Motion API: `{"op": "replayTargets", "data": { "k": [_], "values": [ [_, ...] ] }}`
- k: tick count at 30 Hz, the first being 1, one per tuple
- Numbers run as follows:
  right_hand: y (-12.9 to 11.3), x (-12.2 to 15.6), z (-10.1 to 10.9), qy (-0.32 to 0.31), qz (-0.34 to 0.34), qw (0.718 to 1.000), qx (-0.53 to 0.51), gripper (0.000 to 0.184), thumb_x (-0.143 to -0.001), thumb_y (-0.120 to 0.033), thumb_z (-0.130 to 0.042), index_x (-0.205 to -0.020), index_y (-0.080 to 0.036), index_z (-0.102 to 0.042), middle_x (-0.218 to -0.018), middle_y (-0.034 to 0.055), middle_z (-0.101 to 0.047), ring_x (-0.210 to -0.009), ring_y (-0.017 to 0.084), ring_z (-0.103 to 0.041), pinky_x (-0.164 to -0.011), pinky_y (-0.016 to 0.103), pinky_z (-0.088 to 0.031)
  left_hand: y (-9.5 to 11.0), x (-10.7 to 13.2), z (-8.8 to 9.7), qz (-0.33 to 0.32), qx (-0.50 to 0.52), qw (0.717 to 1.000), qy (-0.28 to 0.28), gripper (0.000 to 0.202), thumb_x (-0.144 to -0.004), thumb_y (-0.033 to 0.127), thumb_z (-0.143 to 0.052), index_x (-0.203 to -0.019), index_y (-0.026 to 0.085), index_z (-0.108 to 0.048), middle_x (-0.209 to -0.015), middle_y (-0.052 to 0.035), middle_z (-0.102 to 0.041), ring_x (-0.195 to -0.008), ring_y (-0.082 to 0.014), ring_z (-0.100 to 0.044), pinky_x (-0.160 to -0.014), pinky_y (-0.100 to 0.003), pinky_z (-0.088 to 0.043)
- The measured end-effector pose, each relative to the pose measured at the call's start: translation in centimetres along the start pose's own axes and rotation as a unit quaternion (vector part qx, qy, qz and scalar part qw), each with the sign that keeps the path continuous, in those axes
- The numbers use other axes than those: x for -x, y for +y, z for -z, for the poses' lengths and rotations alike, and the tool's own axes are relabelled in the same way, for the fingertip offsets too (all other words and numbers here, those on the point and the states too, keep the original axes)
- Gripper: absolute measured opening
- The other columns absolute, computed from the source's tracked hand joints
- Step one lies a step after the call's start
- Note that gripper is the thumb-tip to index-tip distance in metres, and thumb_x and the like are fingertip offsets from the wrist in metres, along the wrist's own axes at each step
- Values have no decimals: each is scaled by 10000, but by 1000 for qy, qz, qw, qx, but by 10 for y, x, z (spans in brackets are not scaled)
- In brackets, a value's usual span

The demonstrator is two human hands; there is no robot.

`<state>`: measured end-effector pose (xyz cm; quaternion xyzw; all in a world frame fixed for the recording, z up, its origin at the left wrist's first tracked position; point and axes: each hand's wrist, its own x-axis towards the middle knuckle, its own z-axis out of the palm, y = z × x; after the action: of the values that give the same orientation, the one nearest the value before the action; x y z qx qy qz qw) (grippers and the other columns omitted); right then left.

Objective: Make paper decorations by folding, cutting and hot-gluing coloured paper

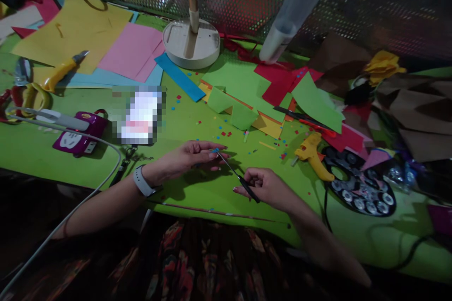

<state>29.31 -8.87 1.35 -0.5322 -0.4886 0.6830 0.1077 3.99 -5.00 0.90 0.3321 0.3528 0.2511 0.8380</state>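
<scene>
Between the thumb and fingers of my left hand [192, 155] is a small piece of blue paper [215, 150]. My right hand [266, 187] grips a pair of scissors [243, 181] by the black handles, with the thin blades pointing up and left. The blade tips meet the blue piece at my left fingertips; whether they touch or cut it I cannot tell. Tiny red and blue paper bits [226, 134] lie scattered on the green table [197, 124] just beyond my hands. A thin brown stick [212, 210] lies along the near edge.
A yellow glue gun [310, 153] and a black palette [367, 193] lie to the right. Cut green paper [236, 84] and a blue strip [180, 76] spread beyond my hands. At left are a phone [141, 115], purple adapter [79, 134], cable [115, 169] and yellow cutter [65, 70]. A fan base [176, 59] stands behind.
</scene>
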Motion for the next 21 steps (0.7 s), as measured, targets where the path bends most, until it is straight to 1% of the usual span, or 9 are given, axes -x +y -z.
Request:
{"op": "replayTargets", "data": {
  "k": [6,9,15,21],
  "values": [
    [-1,-1,1,-2,-11,1000,-15,487,-588,-551,-857,-648,-209,-515,-557,-62,-493,-506,78,-414,-474,226,-317,-5,-1,5,8,23,1000,-6,228,-900,261,-672,-1089,145,-724,-1168,-146,-718,-1068,-192,-678,-878,-299,-544],
    [-3,0,1,-5,-13,1000,-17,491,-577,-546,-865,-639,-207,-514,-555,-59,-503,-508,77,-423,-471,223,-311,-4,-1,4,7,19,1000,-8,211,-900,260,-671,-1066,145,-731,-1141,-137,-727,-1052,-182,-681,-868,-284,-548],
    [-5,1,1,-5,-17,1000,-9,527,-545,-586,-860,-627,-202,-509,-540,-73,-461,-500,68,-385,-463,219,-286,-1,0,1,15,18,1000,0,203,-882,262,-692,-1043,147,-737,-1119,-123,-734,-1051,-184,-684,-861,-277,-553],
    [-8,1,0,-4,-20,1000,-4,510,-555,-563,-863,-609,-208,-501,-536,-75,-446,-499,69,-370,-469,228,-286,-3,-1,2,11,27,1000,2,189,-884,246,-688,-1038,147,-735,-1098,-123,-740,-1035,-180,-689,-855,-285,-551]
  ]
}}
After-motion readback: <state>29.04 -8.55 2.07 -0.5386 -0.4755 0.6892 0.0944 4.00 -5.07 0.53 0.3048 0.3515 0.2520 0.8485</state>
